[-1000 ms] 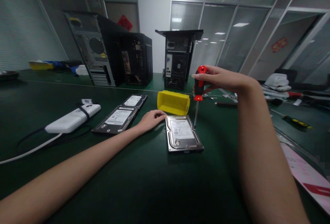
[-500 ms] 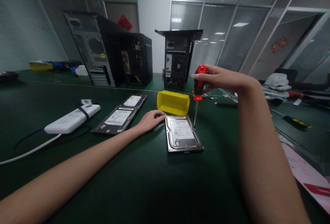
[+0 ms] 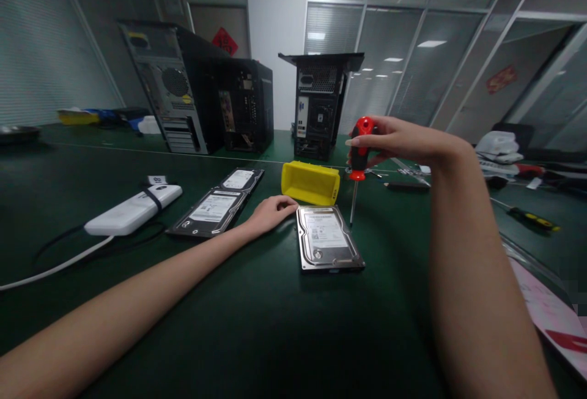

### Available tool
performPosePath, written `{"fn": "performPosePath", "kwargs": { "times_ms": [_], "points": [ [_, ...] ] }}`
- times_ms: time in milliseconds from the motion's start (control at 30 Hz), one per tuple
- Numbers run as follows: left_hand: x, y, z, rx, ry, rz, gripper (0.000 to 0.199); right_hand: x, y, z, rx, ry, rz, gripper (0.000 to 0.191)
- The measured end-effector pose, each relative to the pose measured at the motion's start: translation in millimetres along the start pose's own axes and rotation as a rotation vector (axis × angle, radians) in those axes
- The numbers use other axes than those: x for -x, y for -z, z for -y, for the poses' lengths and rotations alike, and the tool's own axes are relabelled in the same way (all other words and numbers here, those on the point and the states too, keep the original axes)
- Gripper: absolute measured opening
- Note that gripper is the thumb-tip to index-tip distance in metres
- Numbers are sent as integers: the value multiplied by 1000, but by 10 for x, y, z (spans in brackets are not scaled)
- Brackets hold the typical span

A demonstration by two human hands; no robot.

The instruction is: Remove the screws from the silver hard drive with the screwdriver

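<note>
A silver hard drive [image 3: 326,237] with a white label lies flat on the dark green table. My left hand [image 3: 273,210] rests at its far left corner, fingers curled and fingertips against the edge. In my right hand [image 3: 389,140] is a red and black screwdriver [image 3: 360,151], gripped by the handle and held nearly upright. Its metal shaft points down just right of the drive's right edge, and the tip looks slightly apart from the drive. Behind the drive a yellow plastic bin [image 3: 310,183] lies with its opening facing me.
Two more hard drives [image 3: 215,206] lie left of my hand, beside a white power strip [image 3: 132,210] with a cable. Several computer cases [image 3: 316,105] stand at the back. A yellow and black screwdriver [image 3: 534,220] and a pink sheet [image 3: 545,307] are on the right.
The screwdriver has shifted slightly right with my right hand, its tip moving off the drive's right edge. My left hand stays at the drive's corner. The whole view has shifted a little.
</note>
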State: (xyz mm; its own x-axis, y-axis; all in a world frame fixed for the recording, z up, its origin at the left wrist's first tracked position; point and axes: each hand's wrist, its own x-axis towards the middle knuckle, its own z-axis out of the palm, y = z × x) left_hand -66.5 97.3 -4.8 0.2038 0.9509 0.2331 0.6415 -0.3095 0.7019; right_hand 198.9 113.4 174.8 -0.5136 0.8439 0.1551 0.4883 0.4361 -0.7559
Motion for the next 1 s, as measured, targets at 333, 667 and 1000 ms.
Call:
{"fn": "performPosePath", "kwargs": {
  "times_ms": [333, 667, 1000],
  "points": [
    [51, 26, -136, -78, -113, -214, 28, 81, 85, 13, -56, 15, -73, 31],
    [-371, -418, -1213, -565, -702, 432, 22, 524, 464, 20, 9, -29, -326, 31],
    [-455, -703, -1380, -963, -642, 603, 43, 626, 503, 53, 48, 45, -305, 24]
  ]
}}
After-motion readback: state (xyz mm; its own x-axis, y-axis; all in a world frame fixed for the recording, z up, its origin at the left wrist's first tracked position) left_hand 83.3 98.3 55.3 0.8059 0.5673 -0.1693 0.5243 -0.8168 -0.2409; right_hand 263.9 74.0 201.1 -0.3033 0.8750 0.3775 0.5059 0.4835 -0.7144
